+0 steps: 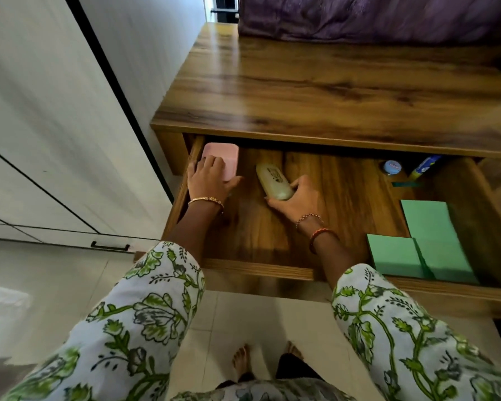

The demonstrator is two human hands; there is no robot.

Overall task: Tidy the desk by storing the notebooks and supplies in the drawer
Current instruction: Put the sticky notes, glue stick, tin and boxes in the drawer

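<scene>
At the bottom of the frame we saw our bare feet (242, 363) on the pale floor tiles (229, 311), and both arms in flowered sleeves (145, 308) rising from the lower corners toward the open drawer (258, 272) in the middle of the frame; the drawer stood pulled out from under the wooden desk (315, 91). In the lower right of the drawer lay two green notebooks (434, 241), side by side and touching, close against the front wall; the rest of the near drawer floor was bare wood. Our right hand (294, 198), in the centre of the frame, was closed around the near end of a yellowish oblong case (274, 180), which lay on the drawer floor pointing away from us; our left hand (209, 178), at centre left, lay palm down with fingers spread over a pink box (222, 157) in the drawer's far left corner, pressing on it rather than clasping it. Further back, at the right, a small round tin (392, 167) with a blue lid and a blue and yellow tube (424, 166) sat against the drawer's far wall, partly under the desk edge. Beyond the desk, across the top of the frame, lay purple cloth (373, 17); white cupboard doors (41, 125) filled the left side.
</scene>
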